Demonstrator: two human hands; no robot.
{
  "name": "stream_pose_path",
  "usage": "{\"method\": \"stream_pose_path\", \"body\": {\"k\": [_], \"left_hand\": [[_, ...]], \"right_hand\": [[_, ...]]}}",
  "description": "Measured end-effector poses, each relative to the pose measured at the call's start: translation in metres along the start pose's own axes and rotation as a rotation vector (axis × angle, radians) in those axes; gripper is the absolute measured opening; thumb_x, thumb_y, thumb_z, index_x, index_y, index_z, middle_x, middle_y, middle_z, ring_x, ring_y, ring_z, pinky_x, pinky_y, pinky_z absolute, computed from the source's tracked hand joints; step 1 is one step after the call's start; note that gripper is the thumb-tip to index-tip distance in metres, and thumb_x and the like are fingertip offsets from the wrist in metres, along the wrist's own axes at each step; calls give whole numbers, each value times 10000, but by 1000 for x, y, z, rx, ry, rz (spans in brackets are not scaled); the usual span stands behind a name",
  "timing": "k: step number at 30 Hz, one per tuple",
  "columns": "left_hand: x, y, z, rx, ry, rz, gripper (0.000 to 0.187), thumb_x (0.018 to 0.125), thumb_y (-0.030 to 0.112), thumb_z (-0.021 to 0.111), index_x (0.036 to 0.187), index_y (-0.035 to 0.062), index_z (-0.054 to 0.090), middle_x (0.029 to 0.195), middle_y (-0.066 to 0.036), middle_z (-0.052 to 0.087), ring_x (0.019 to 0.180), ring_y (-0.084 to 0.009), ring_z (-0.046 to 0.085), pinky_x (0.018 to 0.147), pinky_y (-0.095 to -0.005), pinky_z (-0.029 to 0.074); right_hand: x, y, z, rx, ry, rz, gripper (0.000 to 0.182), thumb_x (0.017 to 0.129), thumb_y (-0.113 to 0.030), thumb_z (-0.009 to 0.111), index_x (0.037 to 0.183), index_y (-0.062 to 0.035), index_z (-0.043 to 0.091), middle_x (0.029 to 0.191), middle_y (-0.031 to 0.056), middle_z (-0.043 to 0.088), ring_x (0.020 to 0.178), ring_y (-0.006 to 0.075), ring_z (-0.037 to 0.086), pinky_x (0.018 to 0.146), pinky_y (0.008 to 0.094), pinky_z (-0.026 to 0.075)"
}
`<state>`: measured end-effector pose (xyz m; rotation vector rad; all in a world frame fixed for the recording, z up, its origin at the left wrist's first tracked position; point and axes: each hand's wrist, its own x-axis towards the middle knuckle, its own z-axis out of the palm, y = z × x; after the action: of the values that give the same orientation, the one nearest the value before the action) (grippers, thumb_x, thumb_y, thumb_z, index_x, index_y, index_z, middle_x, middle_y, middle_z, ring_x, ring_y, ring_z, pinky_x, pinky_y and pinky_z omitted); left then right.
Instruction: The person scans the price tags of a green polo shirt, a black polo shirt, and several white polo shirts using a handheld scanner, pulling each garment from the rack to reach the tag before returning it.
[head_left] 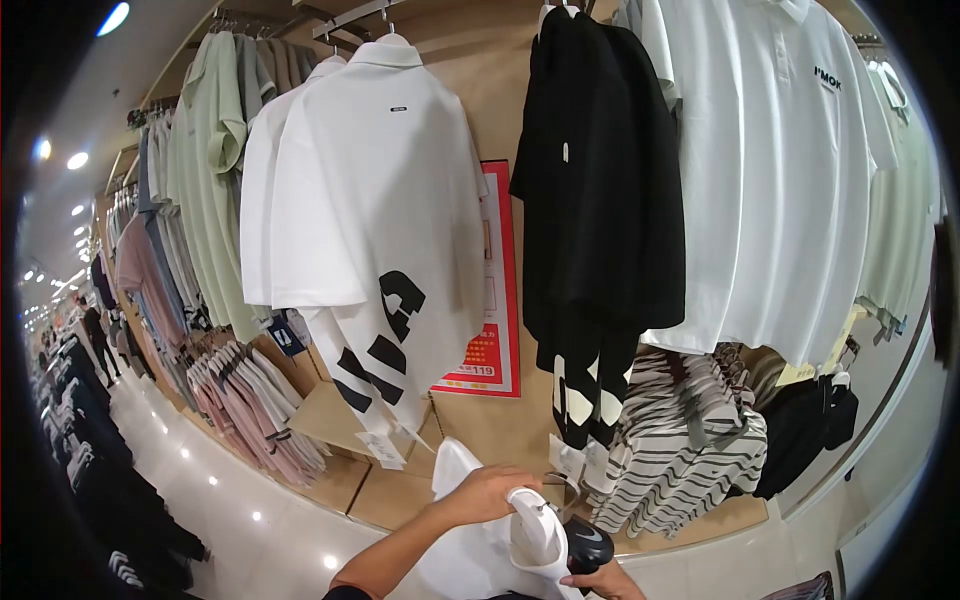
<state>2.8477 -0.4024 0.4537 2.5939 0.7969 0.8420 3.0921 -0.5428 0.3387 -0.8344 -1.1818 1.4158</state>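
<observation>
Low in the head view, a white shirt (455, 560) is bunched between my hands, its collar (535, 525) facing up. My left hand (490, 497) reaches in from the left and is closed on the shirt at the collar. My right hand (605, 580) is at the bottom edge, its thumb pressed on the white fabric below the collar; its other fingers are mostly hidden. A black rounded object (588, 543) with a pale curved mark shows just above my right hand, beside the collar.
White shirts (400, 180) and a black shirt (605, 180) hang in front, with a white polo (770, 190) to the right. A red-bordered sign (510, 300) is on the wall. Striped shirts (680, 470) hang low on the right. An aisle floor (230, 500) runs left past clothing racks.
</observation>
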Motion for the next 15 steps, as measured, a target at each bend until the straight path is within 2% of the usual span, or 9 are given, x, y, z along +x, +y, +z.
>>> {"method": "stream_pose_path", "body": {"k": [3, 4, 6, 7, 9, 10, 12, 14, 15], "left_hand": [[-2, 23, 15, 326, 278, -98, 442, 753, 90, 751, 1175, 66, 622, 1064, -136, 631, 995, -308, 628, 863, -382, 511], [-5, 31, 21, 452, 378, -166, 460, 763, 81, 747, 1200, 52, 606, 1078, -155, 621, 1004, -314, 623, 879, -386, 506], [-33, 27, 57, 233, 517, -245, 422, 816, 124, 727, 1206, 52, 582, 1083, -124, 619, 974, -292, 626, 834, -369, 513], [-42, 25, 68, 121, 585, -281, 405, 842, 145, 717, 1208, 51, 571, 1085, -108, 617, 958, -282, 628, 812, -361, 517], [-42, 45, 70, -390, 296, -493, 362, 896, 140, 680, 1226, 48, 564, 1107, -90, 613, 976, -218, 620, 821, -338, 511], [-43, 54, 73, -644, 144, -593, 341, 923, 138, 662, 1235, 46, 560, 1118, -82, 611, 985, -186, 616, 825, -326, 509], [-50, 14, 118, -762, 232, -456, 326, 954, 137, 631, 1256, 42, 551, 1139, -60, 605, 999, -132, 589, 823, -302, 502], [-39, 15, 115, -784, 405, -270, 313, 987, 132, 592, 1279, 29, 548, 1103, -15, 626, 985, -85, 571, 825, -271, 493], [-33, 11, 107, -770, 389, -327, 305, 988, 141, 593, 1267, 25, 556, 1081, -11, 632, 966, -83, 576, 822, -266, 490]], "right_hand": [[-8, 13, -16, 67, 132, 259, 761, 619, -67, 886, 1298, -16, 547, 1128, 34, 618, 987, 159, 575, 896, 304, 489], [-5, 13, -19, 50, 118, 216, 746, 633, -64, 879, 1300, -16, 547, 1133, 38, 617, 990, 157, 576, 895, 304, 489], [4, 12, -25, 18, 92, 125, 717, 661, -59, 865, 1303, -16, 548, 1142, 46, 615, 996, 153, 577, 893, 305, 488], [9, 11, -30, -44, 70, 216, 700, 676, -52, 856, 1302, -13, 547, 1151, 49, 615, 1009, 154, 578, 899, 304, 485], [18, 7, -34, -167, 21, 397, 664, 704, -36, 838, 1300, -6, 546, 1169, 56, 614, 1035, 156, 579, 912, 303, 479], [21, -3, -13, -93, 50, 40, 607, 747, -33, 813, 1291, 1, 546, 1181, 69, 619, 1065, 163, 578, 928, 308, 471], [33, -17, 4, -49, -17, 26, 606, 757, -38, 808, 1297, 6, 537, 1193, 75, 619, 1088, 165, 574, 942, 308, 464], [42, -27, 17, -2, -82, -68, 519, 803, -70, 781, 1267, 3, 562, 1183, 87, 622, 1071, 173, 578, 932, 319, 469], [49, -31, 17, -141, -83, -122, 546, 776, -53, 804, 1265, -8, 565, 1159, 76, 634, 1027, 164, 589, 895, 305, 486]]}}
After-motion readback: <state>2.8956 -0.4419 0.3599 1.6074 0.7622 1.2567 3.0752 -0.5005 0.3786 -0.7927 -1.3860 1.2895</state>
